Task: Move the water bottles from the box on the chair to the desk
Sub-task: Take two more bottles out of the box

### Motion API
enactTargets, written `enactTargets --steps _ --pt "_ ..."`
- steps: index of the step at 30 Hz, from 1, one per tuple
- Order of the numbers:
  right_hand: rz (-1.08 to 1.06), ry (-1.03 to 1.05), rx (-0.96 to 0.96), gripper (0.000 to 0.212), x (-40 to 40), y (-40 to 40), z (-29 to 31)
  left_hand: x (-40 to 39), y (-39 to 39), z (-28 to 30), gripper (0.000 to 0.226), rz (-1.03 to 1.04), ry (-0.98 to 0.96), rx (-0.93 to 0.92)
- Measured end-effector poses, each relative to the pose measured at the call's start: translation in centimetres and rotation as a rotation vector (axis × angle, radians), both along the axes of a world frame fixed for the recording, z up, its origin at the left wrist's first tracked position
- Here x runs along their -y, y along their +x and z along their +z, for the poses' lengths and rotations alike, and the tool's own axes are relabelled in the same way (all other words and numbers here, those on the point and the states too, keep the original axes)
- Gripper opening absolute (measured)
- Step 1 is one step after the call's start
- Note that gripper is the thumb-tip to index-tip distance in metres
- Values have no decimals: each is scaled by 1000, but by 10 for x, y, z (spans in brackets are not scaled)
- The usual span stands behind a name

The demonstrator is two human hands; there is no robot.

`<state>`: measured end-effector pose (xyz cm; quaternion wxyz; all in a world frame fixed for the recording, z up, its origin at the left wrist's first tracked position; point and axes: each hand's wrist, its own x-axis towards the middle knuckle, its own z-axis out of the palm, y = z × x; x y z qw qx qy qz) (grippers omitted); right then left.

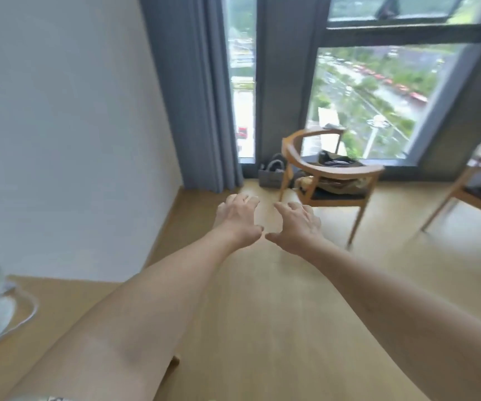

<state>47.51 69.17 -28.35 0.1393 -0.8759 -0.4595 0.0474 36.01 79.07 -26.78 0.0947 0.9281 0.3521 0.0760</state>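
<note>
While both hands reach out, left hand (237,219) and right hand (298,224) fingers spread, empty; bare floor (262,299) ahead, chair (331,175) at 1 o'clock.

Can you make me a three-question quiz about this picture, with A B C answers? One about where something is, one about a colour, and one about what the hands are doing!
1. Where is the grey bag?
A. On the floor beside the wooden chair
B. On the chair's seat
C. Hanging on the wall

2. What colour is the curtain?
A. Red
B. Blue-grey
C. Yellow

3. What are the left hand and the right hand doing?
A. Holding a bottle
B. Gripping the chair
C. Reaching forward, holding nothing

Answers:
1. A, it stands on the floor by the chair leg, under the window.
2. B, the folds are blue-grey.
3. C, the fingers are spread and nothing is in them.
</note>
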Motion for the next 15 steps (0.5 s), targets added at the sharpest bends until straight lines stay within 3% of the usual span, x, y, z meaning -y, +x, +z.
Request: enactTargets --steps 9,15 --pt "-458 -42 -65 77 83 185 -21 43 241 -23 72 -446 -77 -5" --pt "-667 -73 -67 80 102 302 -9 49 390 -16 74 -632 -131 43"
